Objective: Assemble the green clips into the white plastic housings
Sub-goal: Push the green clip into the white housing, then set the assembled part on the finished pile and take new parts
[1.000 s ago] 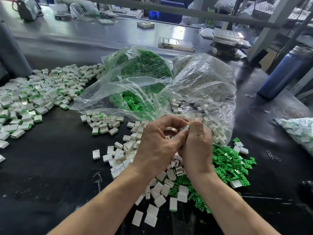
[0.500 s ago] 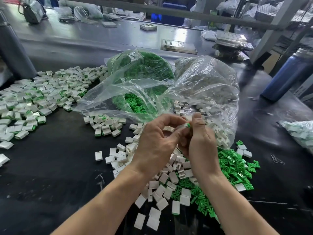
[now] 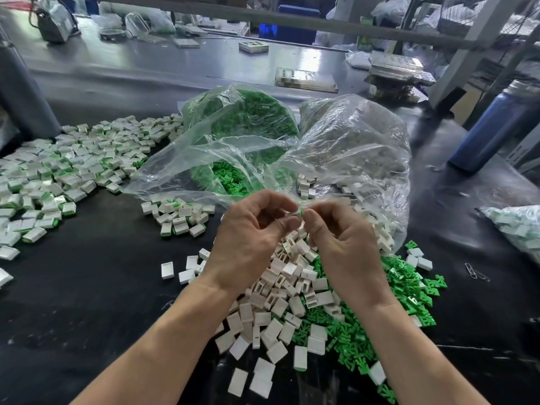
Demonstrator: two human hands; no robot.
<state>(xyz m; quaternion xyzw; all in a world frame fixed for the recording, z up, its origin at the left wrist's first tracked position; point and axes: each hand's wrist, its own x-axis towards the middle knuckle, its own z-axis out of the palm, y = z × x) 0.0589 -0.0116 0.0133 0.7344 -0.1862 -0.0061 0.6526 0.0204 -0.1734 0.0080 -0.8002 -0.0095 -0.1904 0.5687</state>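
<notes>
The left hand (image 3: 251, 238) and right hand (image 3: 344, 244) meet fingertip to fingertip, together pinching one small white plastic housing with a green clip (image 3: 297, 213). They hover above the loose pile of white rectangular housings (image 3: 280, 305); scattered green plastic clips (image 3: 409, 287) lie right of that pile.

A blue bottle (image 3: 493, 127) stands far right on the black table (image 3: 87, 287); paper clips (image 3: 476, 271) lie nearer.

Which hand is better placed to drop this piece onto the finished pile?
Left, probably. The left hand pinches the housing with the right hand, and the finished pile lies on its side.
</notes>
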